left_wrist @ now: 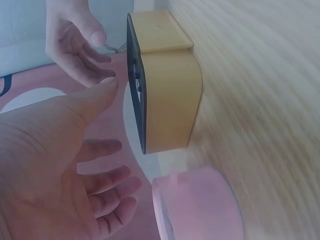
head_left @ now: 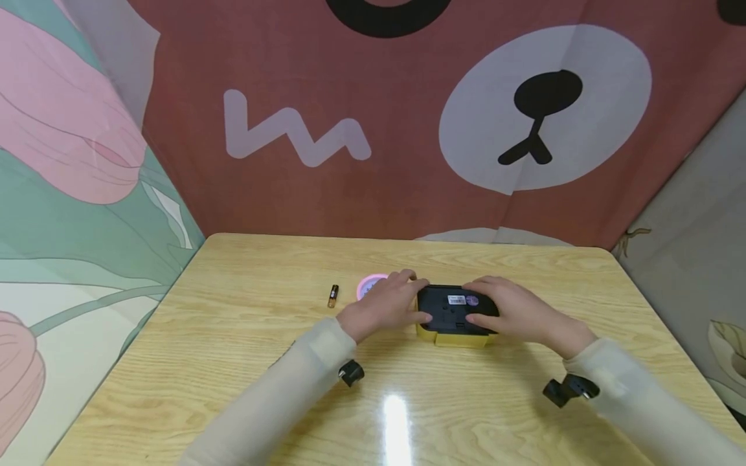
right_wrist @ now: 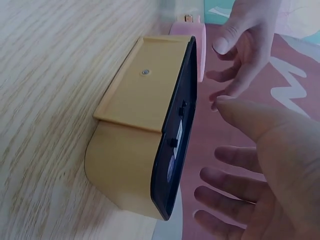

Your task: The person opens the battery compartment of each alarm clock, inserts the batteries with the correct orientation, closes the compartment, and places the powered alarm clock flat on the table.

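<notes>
Head view: yellow box [head_left: 451, 315] with a black panel, between the left hand [head_left: 387, 304] and right hand [head_left: 519, 310]

Placement. The yellow box sits on the wooden table [head_left: 157, 362], panel uppermost, long axis running left to right across the person's front. It lies to the right of the left hand and to the left of the right hand, below both palms.

Nearer hand. In the head view the right hand overlaps more of the panel, while the left is at the opposite end; which is truly nearer is hard to tell from above.

Hands, two. Each is spread wide, fingers loosely extended, holding nothing; both wrist views show a gap between fingertips and box.

Yellow box, one. Panel carries one white label [head_left: 457, 299] and one round purple sticker [head_left: 472, 300]; a raised yellow block with one screw [right_wrist: 145, 72] projects from the side towards the person.

Pink tub, one [left_wrist: 205, 205]. Round, beside the left hand, partly hidden by it in the head view.

Battery, one [head_left: 333, 296]. Black and copper, left of the pink tub, apart from it.

Sleeves, two, pale [head_left: 280, 395]. One black wrist camera at each [head_left: 351, 373].
</notes>
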The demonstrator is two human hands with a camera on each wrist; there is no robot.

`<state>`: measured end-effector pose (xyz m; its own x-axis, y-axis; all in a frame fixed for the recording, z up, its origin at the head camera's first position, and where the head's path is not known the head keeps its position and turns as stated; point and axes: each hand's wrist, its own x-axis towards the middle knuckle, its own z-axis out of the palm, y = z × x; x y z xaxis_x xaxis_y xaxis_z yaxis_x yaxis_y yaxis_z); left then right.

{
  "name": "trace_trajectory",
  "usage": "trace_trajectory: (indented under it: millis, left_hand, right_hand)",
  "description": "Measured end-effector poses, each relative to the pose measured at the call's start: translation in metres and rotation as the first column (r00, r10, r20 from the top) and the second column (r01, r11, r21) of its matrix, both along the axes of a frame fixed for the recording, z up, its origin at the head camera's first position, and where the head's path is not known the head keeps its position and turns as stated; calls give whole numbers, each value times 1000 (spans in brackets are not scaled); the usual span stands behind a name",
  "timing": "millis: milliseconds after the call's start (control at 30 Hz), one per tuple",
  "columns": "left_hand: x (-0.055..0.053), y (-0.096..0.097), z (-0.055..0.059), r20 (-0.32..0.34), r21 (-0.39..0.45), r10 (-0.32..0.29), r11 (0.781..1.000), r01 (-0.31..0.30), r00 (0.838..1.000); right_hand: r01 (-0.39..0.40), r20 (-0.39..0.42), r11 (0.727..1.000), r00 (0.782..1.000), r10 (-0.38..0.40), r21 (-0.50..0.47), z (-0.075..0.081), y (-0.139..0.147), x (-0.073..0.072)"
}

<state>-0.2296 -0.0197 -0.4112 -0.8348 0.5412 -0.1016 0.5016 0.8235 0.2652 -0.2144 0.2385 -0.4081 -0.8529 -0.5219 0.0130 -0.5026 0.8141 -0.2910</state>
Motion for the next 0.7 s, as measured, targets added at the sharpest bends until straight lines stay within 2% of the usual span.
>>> trace_trajectory:
  millis: [233,533,700]
  left_hand:
    - [-1,-12,3,-64,-47,-13,999,10,998]
    - [-2,-28,0,-99,0,-1,1000,1,995]
    - [-2,-37,-1,-97,26,11,1000,-8,995]
  right_hand:
    - [-5,-5,1000,1000,6,20,0,-8,1]
    - [-23,-11,999,1000,23,26,-1,-17,1]
    - [-40,-20,999,999,40,33,-2,-23,0]
